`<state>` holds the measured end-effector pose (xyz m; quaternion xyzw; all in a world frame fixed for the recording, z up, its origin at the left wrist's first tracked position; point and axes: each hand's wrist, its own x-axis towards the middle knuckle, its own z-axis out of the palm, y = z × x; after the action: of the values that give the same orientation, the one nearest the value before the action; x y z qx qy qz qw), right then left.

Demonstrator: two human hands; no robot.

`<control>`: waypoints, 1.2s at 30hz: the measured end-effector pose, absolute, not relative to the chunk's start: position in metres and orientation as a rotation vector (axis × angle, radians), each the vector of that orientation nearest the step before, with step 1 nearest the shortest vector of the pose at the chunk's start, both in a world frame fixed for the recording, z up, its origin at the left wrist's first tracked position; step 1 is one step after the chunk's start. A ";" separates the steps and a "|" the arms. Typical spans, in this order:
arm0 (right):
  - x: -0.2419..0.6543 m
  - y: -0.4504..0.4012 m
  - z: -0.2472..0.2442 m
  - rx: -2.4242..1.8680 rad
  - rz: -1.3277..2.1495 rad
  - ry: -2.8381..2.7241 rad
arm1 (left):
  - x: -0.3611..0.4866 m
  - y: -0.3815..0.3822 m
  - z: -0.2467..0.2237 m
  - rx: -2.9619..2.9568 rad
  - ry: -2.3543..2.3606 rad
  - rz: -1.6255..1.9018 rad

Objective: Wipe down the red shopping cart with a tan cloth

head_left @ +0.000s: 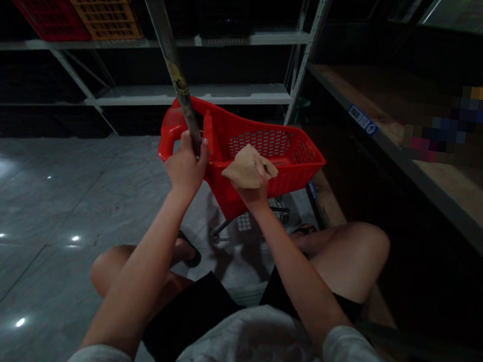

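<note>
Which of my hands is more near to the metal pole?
Your left hand: it grips the lower part of the metal pole. Your right hand is off to the right, holding a tan cloth.

This looks like the storage area of a shop, or a small warehouse; the view does not settle which. A red plastic shopping cart (pixel 226 200) with a perforated basket points to retail. Behind it stands metal racking (pixel 314 42) with punched uprights and pale shelves, where a red crate (pixel 42 3) and a yellow-orange crate (pixel 104 8) sit. To the right, a broad wooden shelf (pixel 454 184) carries a blue-and-white label (pixel 363 120) with an arrow on its edge, like a location tag. The grey floor (pixel 43 196) is smooth, with seams and bright reflected lights.
</note>
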<state>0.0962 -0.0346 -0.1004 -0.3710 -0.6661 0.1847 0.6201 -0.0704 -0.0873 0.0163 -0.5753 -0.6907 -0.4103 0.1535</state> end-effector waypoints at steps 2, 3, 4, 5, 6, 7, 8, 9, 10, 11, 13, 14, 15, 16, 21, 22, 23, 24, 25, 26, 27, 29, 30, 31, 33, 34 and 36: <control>0.084 -0.050 -0.106 -0.850 0.379 -1.586 | -0.071 -0.088 0.014 -1.628 -1.986 -1.176; 0.080 -0.059 -0.114 -0.880 0.378 -1.574 | -0.071 -0.089 0.014 -1.627 -1.991 -1.176; 0.077 -0.066 -0.123 -0.921 0.407 -1.537 | -0.071 -0.090 0.014 -1.631 -1.997 -1.174; 0.076 -0.073 -0.132 -0.958 0.455 -1.500 | -0.070 -0.090 0.014 -1.636 -2.006 -1.167; 0.076 -0.078 -0.140 -0.981 0.504 -1.475 | -0.069 -0.091 0.015 -1.637 -2.018 -1.157; 0.076 -0.081 -0.144 -0.994 0.538 -1.465 | -0.068 -0.091 0.016 -1.632 -2.031 -1.144; 0.077 -0.082 -0.143 -0.995 0.546 -1.464 | -0.066 -0.091 0.017 -1.624 -2.045 -1.131; 0.077 -0.083 -0.137 -0.984 0.526 -1.469 | -0.065 -0.092 0.017 -1.617 -2.055 -1.121; 0.076 -0.082 -0.127 -0.960 0.485 -1.476 | -0.064 -0.092 0.017 -1.612 -2.059 -1.118; 0.075 -0.080 -0.113 -0.928 0.437 -1.484 | -0.063 -0.092 0.018 -1.607 -2.056 -1.122; 0.070 -0.075 -0.080 -0.861 0.366 -1.517 | -0.062 -0.093 0.018 -1.606 -2.038 -1.142; 0.067 -0.072 -0.066 -0.833 0.351 -1.539 | -0.062 -0.094 0.018 -1.610 -2.031 -1.150; 0.064 -0.070 -0.055 -0.808 0.347 -1.557 | -0.061 -0.095 0.019 -1.616 -2.030 -1.152; 0.063 -0.068 -0.049 -0.788 0.352 -1.564 | -0.061 -0.096 0.019 -1.625 -2.039 -1.145; 0.068 -0.075 -0.082 -0.828 0.323 -1.508 | -0.058 -0.104 0.024 -1.669 -2.158 -1.068; 0.070 -0.078 -0.094 -0.865 0.311 -1.502 | -0.057 -0.104 0.025 -1.667 -2.186 -1.054; 0.072 -0.081 -0.104 -0.897 0.308 -1.500 | -0.056 -0.105 0.025 -1.657 -2.214 -1.041; 0.072 -0.084 -0.112 -0.919 0.313 -1.495 | -0.055 -0.105 0.026 -1.644 -2.240 -1.029; 0.072 -0.086 -0.117 -0.935 0.322 -1.489 | -0.053 -0.105 0.026 -1.630 -2.262 -1.020; 0.070 -0.088 -0.117 -0.941 0.333 -1.481 | -0.052 -0.105 0.027 -1.620 -2.278 -1.017; 0.068 -0.090 -0.113 -0.937 0.339 -1.475 | -0.051 -0.105 0.027 -1.615 -2.286 -1.019; 0.059 -0.092 -0.097 -0.900 0.325 -1.471 | -0.050 -0.105 0.028 -1.618 -2.284 -1.034; 0.053 -0.093 -0.087 -0.873 0.315 -1.486 | -0.050 -0.106 0.029 -1.624 -2.277 -1.041; 0.047 -0.093 -0.077 -0.840 0.301 -1.516 | -0.051 -0.107 0.030 -1.631 -2.270 -1.045; 0.038 -0.093 -0.068 -0.796 0.263 -1.588 | -0.053 -0.109 0.031 -1.649 -2.257 -1.043; 0.036 -0.094 -0.071 -0.798 0.248 -1.618 | -0.054 -0.110 0.032 -1.662 -2.251 -1.040; 0.038 -0.095 -0.092 -0.851 0.275 -1.637 | -0.056 -0.111 0.032 -1.694 -2.238 -1.038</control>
<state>0.0383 -0.0954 -0.0924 -0.3664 -0.7049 0.1183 0.5957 -0.0562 -0.1113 0.0321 -0.5645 -0.7457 -0.3460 0.0744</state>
